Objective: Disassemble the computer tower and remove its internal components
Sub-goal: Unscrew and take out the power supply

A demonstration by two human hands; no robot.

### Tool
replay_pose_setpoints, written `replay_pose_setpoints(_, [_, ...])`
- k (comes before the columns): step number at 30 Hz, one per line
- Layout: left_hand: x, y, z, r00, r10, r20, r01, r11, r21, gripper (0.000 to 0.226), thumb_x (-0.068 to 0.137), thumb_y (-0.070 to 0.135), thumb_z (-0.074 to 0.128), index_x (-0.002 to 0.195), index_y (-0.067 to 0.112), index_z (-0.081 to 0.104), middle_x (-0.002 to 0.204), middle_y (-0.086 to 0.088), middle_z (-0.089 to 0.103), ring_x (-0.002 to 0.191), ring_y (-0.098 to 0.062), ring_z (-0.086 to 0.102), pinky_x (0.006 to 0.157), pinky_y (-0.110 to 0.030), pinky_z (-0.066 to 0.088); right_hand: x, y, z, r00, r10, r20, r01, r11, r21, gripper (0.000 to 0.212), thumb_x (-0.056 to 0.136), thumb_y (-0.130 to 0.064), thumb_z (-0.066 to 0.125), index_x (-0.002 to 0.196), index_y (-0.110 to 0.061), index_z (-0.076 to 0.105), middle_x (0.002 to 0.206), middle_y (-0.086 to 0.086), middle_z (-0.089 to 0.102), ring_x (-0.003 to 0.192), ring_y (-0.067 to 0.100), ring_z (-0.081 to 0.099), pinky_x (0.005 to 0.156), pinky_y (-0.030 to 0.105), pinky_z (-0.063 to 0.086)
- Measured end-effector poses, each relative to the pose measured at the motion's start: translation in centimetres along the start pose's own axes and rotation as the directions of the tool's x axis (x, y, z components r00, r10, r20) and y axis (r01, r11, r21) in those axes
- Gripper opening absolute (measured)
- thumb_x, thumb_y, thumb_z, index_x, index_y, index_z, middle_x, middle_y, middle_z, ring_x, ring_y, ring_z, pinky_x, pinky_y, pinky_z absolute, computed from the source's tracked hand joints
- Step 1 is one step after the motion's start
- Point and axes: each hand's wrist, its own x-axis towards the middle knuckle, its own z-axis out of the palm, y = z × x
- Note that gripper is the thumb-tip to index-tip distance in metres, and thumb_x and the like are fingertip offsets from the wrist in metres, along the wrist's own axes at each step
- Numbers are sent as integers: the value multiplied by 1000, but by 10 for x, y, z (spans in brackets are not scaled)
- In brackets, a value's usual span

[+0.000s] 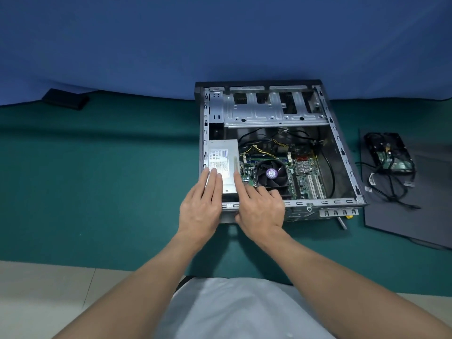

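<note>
Single view, head-mounted wide-angle camera. The lens sits on my head and faces forward and steeply downward. My forearms enter from the bottom edge, and my left hand (200,206) and right hand (259,211) meet just below frame centre, at arm's reach from the lens. The computer tower (338,140) lies directly beyond my hands. The green worktop (110,182) extends to either side of them. A blue backdrop (171,40) fills the frame beyond the tower. My white garment (239,311) lies nearest the lens.
</note>
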Motion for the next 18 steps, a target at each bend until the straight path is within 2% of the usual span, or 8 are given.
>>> replay_pose_setpoints(4, [1, 8, -1, 993, -117, -31, 116, 993, -28, 56, 85, -5, 23, 131, -2, 56, 136, -13, 56, 129, -25, 50, 75, -31, 54, 1, -2, 0, 1000, 10, -2, -10, 1000, 10, 102, 67, -42, 77, 150, -18, 24, 97, -4, 68, 91, 18, 59, 72, 33, 39])
replay_pose_setpoints(5, [1, 8, -3, 993, -114, -40, 113, 993, -28, 55, 84, -6, 28, 131, -3, 55, 137, -13, 55, 130, -25, 49, 76, -32, 55, 0, -1, -1, 1000, -14, -3, 14, 1000, 10, 101, 69, -43, 75, 151, -16, 21, 102, -3, 67, 96, 19, 57, 75, 34, 40])
replay_pose_setpoints(7, [1, 4, -7, 995, -98, 9, 99, 994, -56, 60, 76, -5, 58, 136, -4, 49, 143, -15, 48, 135, -27, 42, 81, -34, 54, 0, 7, -7, 995, -91, 45, 88, 994, 65, 100, 74, -51, 66, 152, -16, 15, 118, -2, 60, 110, 20, 50, 84, 36, 40])
replay_pose_setpoints(9, [-1, -2, -11, 987, -83, 140, 104, 983, -148, 102, 66, 23, 85, 147, -3, 27, 156, -16, 25, 145, -30, 23, 93, -36, 50, 6, 23, -16, 967, -192, 169, 137, 946, 294, 94, 77, -61, 55, 151, -21, 15, 133, -1, 49, 122, 20, 39, 95, 38, 37])
replay_pose_setpoints(12, [-2, -8, -18, 952, -94, 290, 218, 874, -435, 134, 66, 70, 69, 150, 11, -18, 157, -1, -29, 147, -19, -12, 108, -31, 27, 29, 51, -43, 927, -207, 314, -95, 680, 727, 76, 81, -55, 62, 146, -31, 32, 140, -2, 43, 129, 17, 38, 106, 41, 36])
replay_pose_setpoints(13, [0, -9, -21, 929, -141, 341, 307, 809, -502, 132, 68, 78, 60, 148, 16, -25, 152, 7, -37, 146, -11, -16, 106, -29, 22, 41, 57, -49, 943, -149, 299, -142, 630, 763, 75, 80, -50, 66, 145, -31, 33, 140, -3, 44, 127, 15, 41, 106, 44, 38])
replay_pose_setpoints(15, [10, -7, -23, 867, -264, 423, 481, 665, -572, 114, 79, 78, 45, 146, 22, -28, 151, 15, -37, 141, 2, -21, 108, -31, 14, 67, 58, -60, 952, -125, 279, -123, 679, 723, 90, 76, -45, 74, 149, -30, 23, 146, 0, 37, 132, 19, 37, 108, 47, 35])
replay_pose_setpoints(18, [37, 0, -21, 708, -489, 510, 706, 481, -519, 86, 97, 47, 45, 152, 16, -14, 162, -1, -6, 148, -17, 4, 115, -39, 16, 97, 39, -66, 873, -307, 378, 60, 838, 542, 127, 65, -45, 83, 150, -32, -10, 158, 5, 6, 144, 27, 4, 113, 51, 18])
